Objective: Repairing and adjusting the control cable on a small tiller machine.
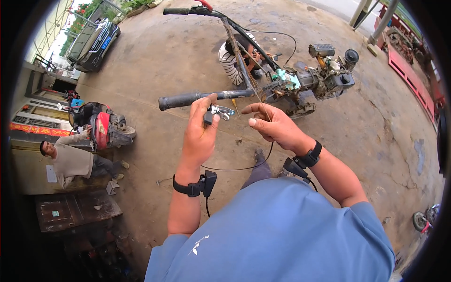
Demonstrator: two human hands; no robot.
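My left hand (201,134) is closed round a small silver metal lever piece with a black block (217,112), just under the black handlebar grip (181,100). My right hand (279,127) is beside it, fingers curled and thumb near the index finger. A thin control cable (272,149) passes through the right hand's curled fingers and loops left below both hands. Both hands are in front of a walking tractor's handlebar (230,94), whose engine (331,77) sits at the far right end. Whether a fine wire lies between the right fingertips is too small to tell.
Beyond the handlebar a person in striped sleeves (229,63) crouches by the machine. Another person (75,160) is at the left near a red motorcycle (104,129). A dark car (94,44) stands at the far left, and red metal machinery (408,75) at the right.
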